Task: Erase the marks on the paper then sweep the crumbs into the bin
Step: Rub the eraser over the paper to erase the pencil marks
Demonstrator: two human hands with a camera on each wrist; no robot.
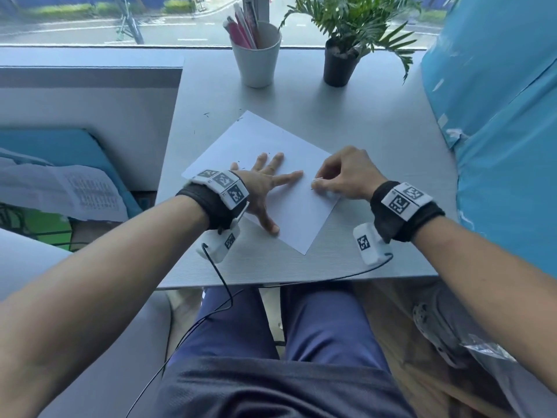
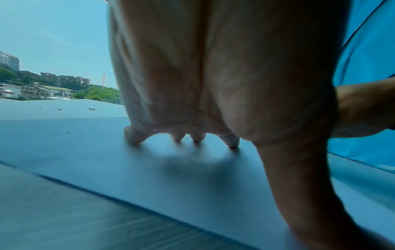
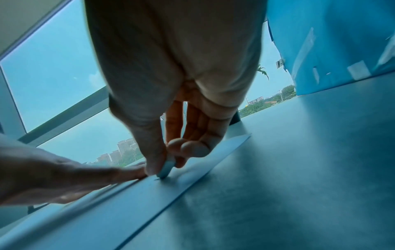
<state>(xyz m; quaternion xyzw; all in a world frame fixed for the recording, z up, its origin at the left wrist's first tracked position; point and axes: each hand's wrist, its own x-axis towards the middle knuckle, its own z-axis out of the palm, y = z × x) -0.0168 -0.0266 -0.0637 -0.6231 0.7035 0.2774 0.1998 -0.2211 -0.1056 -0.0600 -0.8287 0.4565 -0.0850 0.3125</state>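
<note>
A white sheet of paper (image 1: 256, 140) lies turned at an angle on the grey table (image 1: 376, 122). My left hand (image 1: 265, 182) lies flat on the sheet with fingers spread, holding it down; its fingertips (image 2: 232, 143) press the paper (image 2: 107, 152). My right hand (image 1: 340, 176) pinches a small pale eraser (image 3: 167, 169) between thumb and fingers and presses its tip onto the paper (image 3: 128, 203) near the right edge, just beyond the left index finger. Dark eraser crumbs (image 1: 206, 115) lie on the table past the sheet's far left corner, and crumbs (image 2: 92, 109) show in the left wrist view.
A white cup (image 1: 257, 55) of pens and a potted plant (image 1: 340, 61) stand at the table's far edge by the window. A blue plastic-wrapped object (image 1: 497, 116) borders the table on the right. Papers (image 1: 60, 191) lie to the left, below table level.
</note>
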